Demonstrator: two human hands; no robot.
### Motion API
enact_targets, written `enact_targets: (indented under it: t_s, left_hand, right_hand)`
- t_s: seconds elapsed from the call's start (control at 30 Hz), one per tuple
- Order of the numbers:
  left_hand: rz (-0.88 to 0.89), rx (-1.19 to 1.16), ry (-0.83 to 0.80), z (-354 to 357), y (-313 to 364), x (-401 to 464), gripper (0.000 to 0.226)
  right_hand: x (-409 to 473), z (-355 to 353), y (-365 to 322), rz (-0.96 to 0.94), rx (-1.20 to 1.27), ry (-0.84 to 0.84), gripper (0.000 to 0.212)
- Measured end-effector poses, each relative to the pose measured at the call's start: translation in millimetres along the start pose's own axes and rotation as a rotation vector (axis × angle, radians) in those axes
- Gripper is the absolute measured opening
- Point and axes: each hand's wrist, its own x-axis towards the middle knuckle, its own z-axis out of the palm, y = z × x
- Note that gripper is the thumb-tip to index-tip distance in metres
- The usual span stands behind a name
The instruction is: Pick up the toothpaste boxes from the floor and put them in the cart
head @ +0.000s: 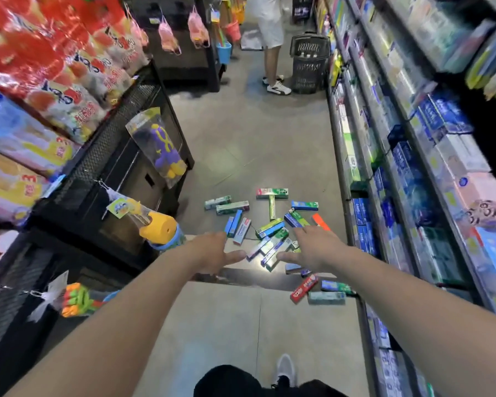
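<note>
Several toothpaste boxes [269,227] lie scattered on the grey aisle floor, green, blue, red and orange ones, some overlapping in a heap. A red box [304,287] and a pale green one [326,298] lie nearest to me at the right. Both my arms reach forward over the heap. My left hand [212,252] hovers above the floor to the left of the pile, fingers straight, holding nothing. My right hand [312,247] is spread above the right side of the pile, also empty. No cart shows close to me.
Shelves of boxed toothpaste [413,167] line the right side. Black mesh racks [112,156] with snacks and hanging toys stand on the left. Farther up the aisle a person [271,38] stands beside a black wheeled basket [309,63]. My own shoe [285,368] shows below.
</note>
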Motion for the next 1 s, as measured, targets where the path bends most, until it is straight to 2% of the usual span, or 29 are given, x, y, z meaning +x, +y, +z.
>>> enact_targets:
  t_s: [0.03, 0.17, 0.5, 0.67, 0.83, 1.0]
  left_hand:
    - [0.004, 0.000, -0.005, -8, -1, 11, 0.080]
    - [0.032, -0.010, -0.012, -38, -11, 59, 0.083]
    - [0.094, 0.185, -0.060, -108, -62, 202, 0.095]
    - [0.158, 0.256, -0.135, -138, -74, 277, 0.097]
    - [0.213, 0.304, -0.185, -133, -64, 346, 0.097]
    - [0.193, 0.280, -0.263, -92, -53, 413, 0.091]
  right_hand:
    - [12, -5, 3, 0.003, 0.004, -0.003, 0.121]
    - [64, -22, 8, 0.030, 0.003, -0.018, 0.108]
    - [175, -67, 2, 0.128, 0.103, -0.060, 0.110]
    - [221, -78, 1, 0.222, 0.195, 0.023, 0.101]
    - [264, -63, 17, 0.309, 0.272, 0.011, 0.091]
    - [317, -20, 45, 0.413, 0.407, -0.040, 0.082]
